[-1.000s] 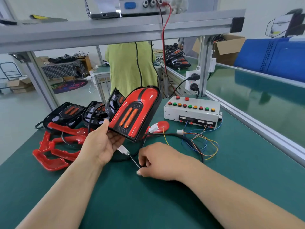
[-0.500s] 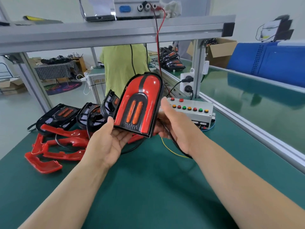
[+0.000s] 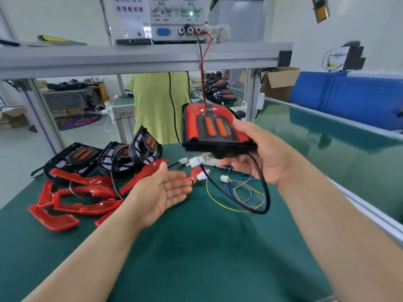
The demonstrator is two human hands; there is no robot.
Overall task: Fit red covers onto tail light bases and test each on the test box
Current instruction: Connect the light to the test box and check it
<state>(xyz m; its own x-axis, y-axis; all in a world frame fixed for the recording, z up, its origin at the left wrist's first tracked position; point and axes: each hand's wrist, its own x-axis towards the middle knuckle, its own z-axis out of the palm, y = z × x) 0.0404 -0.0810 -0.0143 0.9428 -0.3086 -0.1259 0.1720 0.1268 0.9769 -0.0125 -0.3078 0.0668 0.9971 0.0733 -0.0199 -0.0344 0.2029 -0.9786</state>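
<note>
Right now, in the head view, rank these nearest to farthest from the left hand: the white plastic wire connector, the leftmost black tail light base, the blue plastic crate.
1. White plastic wire connector: right beside the left hand.
2. Leftmost black tail light base: far left on the green mat.
3. Blue plastic crate: far right, beyond the belt.

The right hand (image 3: 265, 153) grips an assembled tail light (image 3: 214, 131) above the green tabletop (image 3: 196, 247), its black cable (image 3: 259, 188) looping down. The left hand (image 3: 160, 192) hovers palm-up, empty, beside loose red covers (image 3: 82, 192) and black bases (image 3: 113, 156).
</note>
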